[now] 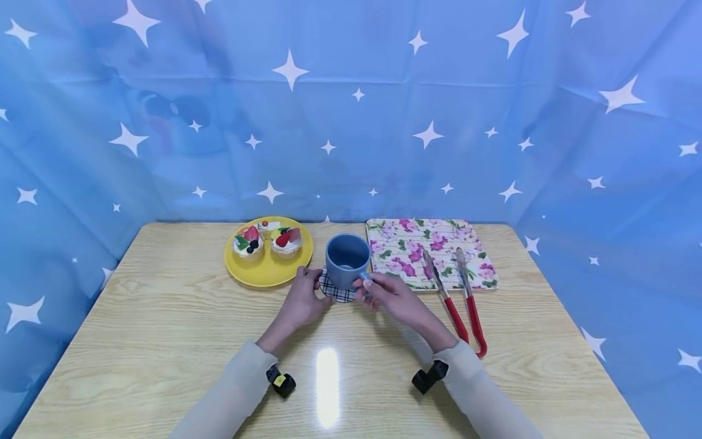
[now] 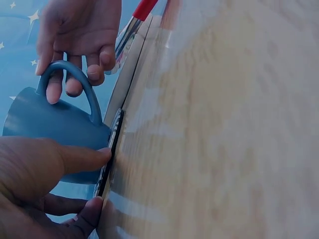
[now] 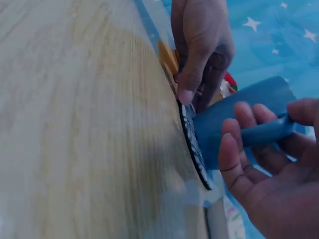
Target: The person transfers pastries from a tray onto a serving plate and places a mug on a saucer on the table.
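Observation:
A blue mug (image 1: 341,279) stands upright on a round black-and-white checked coaster (image 1: 329,290) at the middle of the table. My right hand (image 1: 396,299) holds the mug's handle (image 2: 85,79), thumb on top and fingers curled loosely beneath it. From the left side, my left hand (image 1: 304,297) grips the coaster by its edge; its thumb and fingertips lie on the rim, close to the mug's base. In the right wrist view the coaster (image 3: 193,144) lies flat under the mug (image 3: 249,104), low over the wood.
A yellow plate (image 1: 263,279) with small fruit-topped cream tarts (image 1: 286,242) lies left of the mug. To the right is a floral tray (image 1: 395,244), with red-handled metal tongs (image 1: 457,320) lying partly across it. A blue star-patterned curtain (image 1: 351,122) hangs behind the wooden table (image 1: 164,341).

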{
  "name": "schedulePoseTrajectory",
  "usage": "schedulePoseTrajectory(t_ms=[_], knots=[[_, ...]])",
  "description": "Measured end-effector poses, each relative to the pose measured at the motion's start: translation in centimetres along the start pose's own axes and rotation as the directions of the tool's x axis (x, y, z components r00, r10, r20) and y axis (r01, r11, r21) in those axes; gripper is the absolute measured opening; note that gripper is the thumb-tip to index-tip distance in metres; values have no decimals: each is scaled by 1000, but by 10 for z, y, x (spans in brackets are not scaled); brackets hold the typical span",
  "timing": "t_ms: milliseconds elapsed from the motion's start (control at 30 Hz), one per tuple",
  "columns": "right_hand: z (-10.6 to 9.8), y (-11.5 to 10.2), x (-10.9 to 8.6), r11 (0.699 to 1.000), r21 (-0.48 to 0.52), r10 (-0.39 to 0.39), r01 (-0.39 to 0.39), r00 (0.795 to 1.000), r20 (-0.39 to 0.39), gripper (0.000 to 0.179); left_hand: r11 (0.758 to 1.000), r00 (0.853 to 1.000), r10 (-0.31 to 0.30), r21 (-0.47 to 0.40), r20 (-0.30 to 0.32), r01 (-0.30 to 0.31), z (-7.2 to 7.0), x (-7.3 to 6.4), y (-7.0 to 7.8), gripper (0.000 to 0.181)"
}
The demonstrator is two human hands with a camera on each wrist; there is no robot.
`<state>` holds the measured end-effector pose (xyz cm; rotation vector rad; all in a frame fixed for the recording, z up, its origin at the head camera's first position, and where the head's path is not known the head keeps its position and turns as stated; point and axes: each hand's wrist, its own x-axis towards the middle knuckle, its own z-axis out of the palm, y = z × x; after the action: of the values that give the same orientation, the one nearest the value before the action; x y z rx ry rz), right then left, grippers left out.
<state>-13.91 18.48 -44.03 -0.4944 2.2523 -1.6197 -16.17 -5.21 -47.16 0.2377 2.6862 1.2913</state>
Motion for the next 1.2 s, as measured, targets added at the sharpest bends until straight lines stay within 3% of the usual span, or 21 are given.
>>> schedulePoseTrajectory(t_ms=[300, 633, 833, 1200], knots=[[-11, -10, -3, 985, -172, 1, -12, 998, -63, 36, 999, 999, 29, -13, 21, -29, -19, -6, -4, 64], [-39, -21, -15, 929, -370, -80, 31, 990, -117, 41, 992, 989, 123, -16, -84, -124, -52, -24, -9, 59], [-58, -25, -24, 913, -408, -79, 1, 981, -175, 48, 977, 968, 211, 53, -138, -205, -75, -35, -21, 63], [-99, -24, -46, 867, -495, -76, -60, 965, -250, 61, 957, 956, 236, 212, -177, -197, -117, -50, -42, 75]])
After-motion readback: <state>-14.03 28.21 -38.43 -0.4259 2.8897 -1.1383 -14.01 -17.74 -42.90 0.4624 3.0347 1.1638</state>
